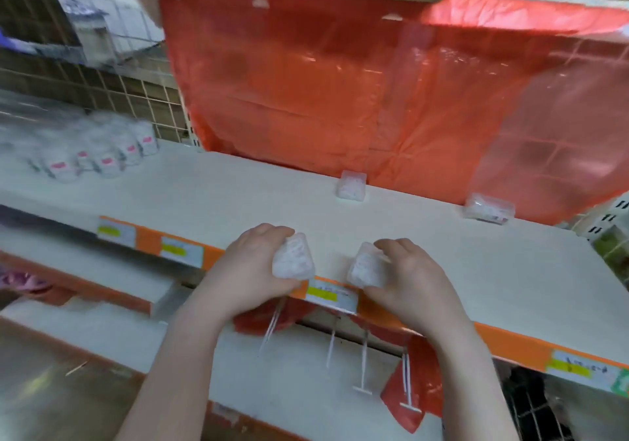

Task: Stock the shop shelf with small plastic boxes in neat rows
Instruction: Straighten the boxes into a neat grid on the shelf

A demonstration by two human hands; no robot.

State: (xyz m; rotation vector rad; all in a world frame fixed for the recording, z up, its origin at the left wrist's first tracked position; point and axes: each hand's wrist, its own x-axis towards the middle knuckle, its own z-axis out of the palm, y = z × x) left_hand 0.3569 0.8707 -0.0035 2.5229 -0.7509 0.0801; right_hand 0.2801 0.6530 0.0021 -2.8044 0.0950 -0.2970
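Note:
My left hand [250, 267] grips a small clear plastic box [293, 256] filled with white pieces, just above the front edge of the white shelf [211, 199]. My right hand [408, 277] grips a second such box [366, 265] beside it, a short gap between the two. Two more clear boxes stand at the back of the shelf against the red plastic sheet: one in the middle [352, 185] and one further right [489, 208].
A red plastic sheet [340, 100] hangs behind the shelf. Bagged white goods with pink labels [102, 151] fill the shelf's left end. Orange edge strip with price labels [332, 292] runs along the front. White hooks [364, 355] hang under the shelf above a lower shelf.

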